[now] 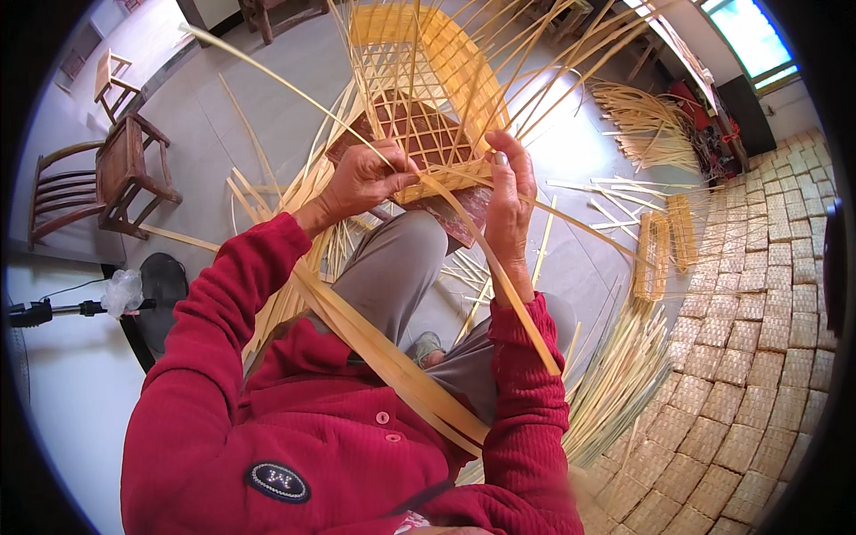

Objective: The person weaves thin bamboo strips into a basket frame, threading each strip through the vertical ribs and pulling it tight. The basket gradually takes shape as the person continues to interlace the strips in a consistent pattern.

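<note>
Head view: the basket (467,71), upper centre, has woven base and wall; near side seems unfinished. Left hand (364,178) pinches a strip (209,39); right hand's (514,192) fingers are nearly closed, hold unclear.

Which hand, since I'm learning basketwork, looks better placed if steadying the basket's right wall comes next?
The right hand, probably: its fingertips are at the near end of the basket's right wall. The left hand is farther left, its fingertips apparently busy with a flat strip.

Standing here, I can make out a dark, light-edged oval badge (262,476) on the red jacket (339,455), with a pale letter-like emblem (279,480) at its middle.
</note>
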A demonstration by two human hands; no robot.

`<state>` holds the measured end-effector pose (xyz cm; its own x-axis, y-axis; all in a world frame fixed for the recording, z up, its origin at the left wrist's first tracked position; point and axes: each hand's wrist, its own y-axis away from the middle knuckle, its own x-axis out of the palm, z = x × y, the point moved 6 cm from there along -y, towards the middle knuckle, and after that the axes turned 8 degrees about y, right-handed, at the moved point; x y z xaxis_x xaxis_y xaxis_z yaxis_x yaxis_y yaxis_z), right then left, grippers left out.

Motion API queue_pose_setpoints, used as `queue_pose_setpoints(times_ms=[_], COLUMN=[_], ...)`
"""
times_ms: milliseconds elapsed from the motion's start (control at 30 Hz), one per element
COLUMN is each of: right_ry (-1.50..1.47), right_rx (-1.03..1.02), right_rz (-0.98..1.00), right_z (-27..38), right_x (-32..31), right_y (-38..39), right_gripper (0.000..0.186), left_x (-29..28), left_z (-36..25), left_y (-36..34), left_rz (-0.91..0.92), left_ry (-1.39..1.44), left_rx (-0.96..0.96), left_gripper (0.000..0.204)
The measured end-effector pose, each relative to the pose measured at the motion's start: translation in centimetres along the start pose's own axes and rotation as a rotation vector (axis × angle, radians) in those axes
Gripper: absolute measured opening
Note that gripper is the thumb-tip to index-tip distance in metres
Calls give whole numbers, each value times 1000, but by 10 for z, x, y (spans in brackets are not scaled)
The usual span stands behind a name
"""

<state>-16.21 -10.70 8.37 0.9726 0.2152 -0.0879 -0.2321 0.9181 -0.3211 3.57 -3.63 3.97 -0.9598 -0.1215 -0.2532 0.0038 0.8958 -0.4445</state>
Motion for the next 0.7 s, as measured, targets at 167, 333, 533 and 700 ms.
queue_pose_setpoints(times_ms=[167,333,533,700], right_ry=[10,-129,100,31], right_rx=[34,36,24,44], right_rz=[135,-10,-65,9], right_z=[8,-4,1,-11], right_x=[4,-23,-31,-36], right_y=[-1,-6,-25,-41], right_gripper=[33,11,46,54], left_x=[0,2,2,3], left_z=[-3,1,-6,-3], left_y=[-3,-4,-3,-1], left_rz=[-53,-55,-59,-80], left_ry=[46,35,17,10], left_rx=[28,-10,22,15], left_gripper=[8,8,6,7])
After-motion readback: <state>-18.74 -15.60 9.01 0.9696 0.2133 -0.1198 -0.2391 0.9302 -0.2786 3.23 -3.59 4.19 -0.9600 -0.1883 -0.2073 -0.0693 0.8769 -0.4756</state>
